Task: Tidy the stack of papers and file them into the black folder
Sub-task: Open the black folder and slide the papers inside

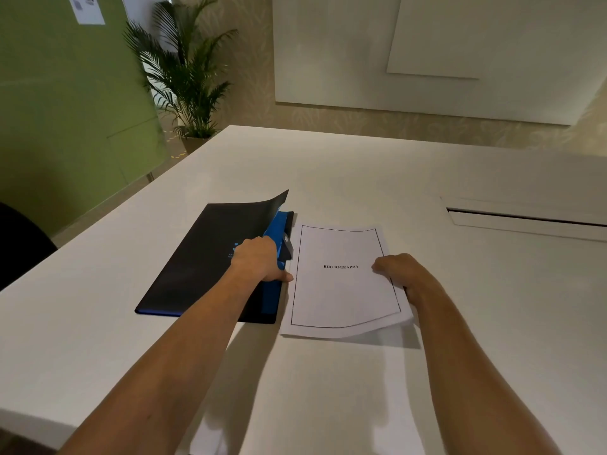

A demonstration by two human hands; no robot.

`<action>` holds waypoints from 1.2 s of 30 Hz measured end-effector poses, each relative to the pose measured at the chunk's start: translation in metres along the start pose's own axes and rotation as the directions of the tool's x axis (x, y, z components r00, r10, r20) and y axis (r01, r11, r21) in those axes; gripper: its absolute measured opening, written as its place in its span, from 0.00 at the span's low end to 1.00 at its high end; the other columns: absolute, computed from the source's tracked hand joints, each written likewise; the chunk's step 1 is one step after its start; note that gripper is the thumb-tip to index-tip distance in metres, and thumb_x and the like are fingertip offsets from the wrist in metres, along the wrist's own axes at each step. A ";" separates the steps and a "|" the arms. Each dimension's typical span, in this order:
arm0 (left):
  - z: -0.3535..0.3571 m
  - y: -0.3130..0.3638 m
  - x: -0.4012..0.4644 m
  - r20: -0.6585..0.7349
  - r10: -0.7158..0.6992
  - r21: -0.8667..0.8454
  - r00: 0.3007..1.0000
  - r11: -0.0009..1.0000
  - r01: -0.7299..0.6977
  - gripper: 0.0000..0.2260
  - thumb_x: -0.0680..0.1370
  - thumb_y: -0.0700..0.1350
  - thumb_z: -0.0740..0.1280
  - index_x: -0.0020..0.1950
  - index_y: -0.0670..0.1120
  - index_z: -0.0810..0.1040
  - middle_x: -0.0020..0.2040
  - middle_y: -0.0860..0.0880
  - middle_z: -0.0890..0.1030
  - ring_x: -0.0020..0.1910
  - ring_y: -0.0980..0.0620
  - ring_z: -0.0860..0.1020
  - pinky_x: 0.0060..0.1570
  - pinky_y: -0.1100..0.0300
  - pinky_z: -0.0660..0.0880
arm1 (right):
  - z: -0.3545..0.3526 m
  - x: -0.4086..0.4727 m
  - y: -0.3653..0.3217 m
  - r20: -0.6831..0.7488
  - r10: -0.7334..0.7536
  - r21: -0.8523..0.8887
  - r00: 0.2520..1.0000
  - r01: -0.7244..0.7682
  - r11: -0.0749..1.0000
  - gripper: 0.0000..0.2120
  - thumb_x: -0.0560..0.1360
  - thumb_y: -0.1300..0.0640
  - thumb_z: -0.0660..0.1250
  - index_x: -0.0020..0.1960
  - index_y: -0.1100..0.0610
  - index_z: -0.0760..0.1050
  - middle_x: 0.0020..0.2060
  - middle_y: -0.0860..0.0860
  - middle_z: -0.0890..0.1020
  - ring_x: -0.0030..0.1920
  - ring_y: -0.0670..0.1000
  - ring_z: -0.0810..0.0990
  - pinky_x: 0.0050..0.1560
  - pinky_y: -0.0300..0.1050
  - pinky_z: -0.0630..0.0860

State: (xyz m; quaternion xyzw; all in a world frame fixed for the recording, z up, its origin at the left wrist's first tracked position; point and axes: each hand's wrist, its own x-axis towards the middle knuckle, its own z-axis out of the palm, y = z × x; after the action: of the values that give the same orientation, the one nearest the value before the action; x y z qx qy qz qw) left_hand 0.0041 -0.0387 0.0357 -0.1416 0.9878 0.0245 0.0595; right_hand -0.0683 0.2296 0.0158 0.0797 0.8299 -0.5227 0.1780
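A black folder (197,267) with a blue inside lies on the white table (361,169), left of centre. Its front cover is lifted a little at the right edge, showing the blue lining and a dark clip. My left hand (259,259) grips that right edge of the cover. Right beside the folder lies a stack of white papers (341,290), the top sheet headed BIBLIOGRAPHY inside a black border. My right hand (399,269) holds the stack's right edge, and its near right corner is raised off the table.
A slot with a cable flap (525,220) is set in the table at the right. A potted palm (187,77) stands beyond the far left corner, by a green partition (65,110). A dark chair back (19,244) shows at the left edge.
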 end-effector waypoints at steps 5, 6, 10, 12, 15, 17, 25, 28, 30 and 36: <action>-0.001 -0.001 -0.001 0.007 -0.004 -0.031 1.000 1.000 0.004 0.32 0.66 0.67 0.71 0.53 0.43 0.70 0.36 0.49 0.71 0.34 0.53 0.73 0.37 0.59 0.73 | 0.005 -0.001 0.002 0.029 -0.070 -0.101 0.997 0.072 0.992 0.09 0.78 0.66 0.62 0.55 0.61 0.65 0.39 0.54 0.74 0.36 0.50 0.72 0.33 0.40 0.67; -0.001 0.000 -0.001 0.013 -0.003 -0.037 1.000 0.999 0.003 0.32 0.66 0.67 0.71 0.53 0.43 0.70 0.36 0.49 0.72 0.35 0.52 0.74 0.37 0.58 0.73 | 0.004 -0.004 0.003 0.033 -0.083 -0.091 0.996 0.086 0.992 0.09 0.78 0.66 0.62 0.57 0.59 0.65 0.39 0.52 0.74 0.35 0.49 0.73 0.31 0.39 0.67; -0.005 -0.002 -0.002 0.063 0.011 -0.066 0.998 0.998 -0.006 0.29 0.67 0.66 0.71 0.50 0.43 0.70 0.40 0.47 0.75 0.38 0.50 0.76 0.39 0.57 0.73 | -0.004 -0.009 0.003 0.021 -0.179 0.026 0.984 0.179 0.984 0.20 0.78 0.66 0.64 0.68 0.59 0.67 0.38 0.50 0.77 0.32 0.45 0.76 0.23 0.36 0.71; -0.010 -0.005 -0.002 0.086 0.012 -0.083 0.996 0.997 -0.005 0.23 0.72 0.62 0.69 0.49 0.43 0.70 0.41 0.47 0.75 0.38 0.50 0.75 0.37 0.58 0.71 | -0.012 -0.012 -0.001 -0.013 -0.229 0.092 0.973 0.229 0.969 0.13 0.78 0.68 0.64 0.59 0.54 0.69 0.40 0.51 0.79 0.29 0.43 0.79 0.22 0.33 0.72; -0.018 -0.009 -0.003 0.094 0.005 -0.099 0.996 0.995 0.004 0.07 0.79 0.46 0.63 0.50 0.42 0.72 0.40 0.47 0.74 0.36 0.51 0.74 0.32 0.60 0.68 | -0.021 -0.018 -0.013 -0.079 -0.294 0.153 0.953 0.302 0.941 0.12 0.78 0.68 0.63 0.47 0.50 0.69 0.44 0.50 0.80 0.38 0.48 0.82 0.31 0.39 0.80; -0.022 -0.008 -0.005 0.074 -0.001 -0.101 0.997 0.995 0.009 0.03 0.79 0.39 0.60 0.47 0.42 0.72 0.38 0.48 0.73 0.33 0.53 0.73 0.28 0.62 0.66 | -0.025 -0.022 -0.022 -0.132 -0.323 0.186 0.937 0.344 0.920 0.11 0.77 0.68 0.63 0.47 0.52 0.69 0.45 0.52 0.81 0.41 0.53 0.82 0.37 0.46 0.83; -0.034 0.016 -0.008 0.003 0.028 -0.185 1.000 0.982 -0.027 0.05 0.80 0.42 0.59 0.45 0.43 0.69 0.37 0.49 0.72 0.33 0.54 0.72 0.29 0.63 0.66 | 0.005 -0.044 -0.054 -0.126 -0.413 0.153 0.902 0.430 0.890 0.13 0.76 0.67 0.58 0.59 0.59 0.70 0.49 0.56 0.81 0.42 0.58 0.81 0.35 0.50 0.82; -0.039 0.028 -0.011 0.007 0.034 -0.178 0.999 0.984 -0.032 0.03 0.80 0.42 0.60 0.48 0.43 0.69 0.37 0.50 0.71 0.33 0.54 0.72 0.34 0.62 0.69 | 0.015 -0.045 -0.054 -0.081 -0.403 0.063 0.911 0.409 0.911 0.12 0.76 0.66 0.56 0.57 0.58 0.69 0.42 0.52 0.77 0.33 0.50 0.74 0.21 0.36 0.68; -0.041 0.034 -0.012 0.010 0.035 -0.161 0.999 0.986 -0.033 0.03 0.80 0.42 0.60 0.47 0.43 0.69 0.36 0.50 0.70 0.32 0.54 0.71 0.36 0.61 0.70 | 0.018 -0.046 -0.055 -0.065 -0.402 0.010 0.913 0.403 0.915 0.13 0.76 0.66 0.56 0.60 0.59 0.68 0.42 0.51 0.77 0.33 0.48 0.74 0.22 0.36 0.67; -0.040 0.053 -0.016 0.000 0.055 -0.104 0.998 0.993 -0.055 0.06 0.81 0.42 0.59 0.51 0.40 0.72 0.36 0.49 0.70 0.33 0.54 0.72 0.38 0.60 0.71 | 0.009 -0.044 -0.064 -0.030 -0.362 -0.062 0.932 0.360 0.931 0.17 0.77 0.65 0.55 0.65 0.60 0.68 0.42 0.52 0.75 0.32 0.48 0.73 0.17 0.31 0.64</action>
State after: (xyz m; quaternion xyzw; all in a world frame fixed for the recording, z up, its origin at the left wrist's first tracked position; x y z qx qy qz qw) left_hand 0.0001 0.0139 0.0786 -0.1173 0.9886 0.0778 0.0529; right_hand -0.0460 0.1958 0.0826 -0.0684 0.8482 -0.5214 0.0639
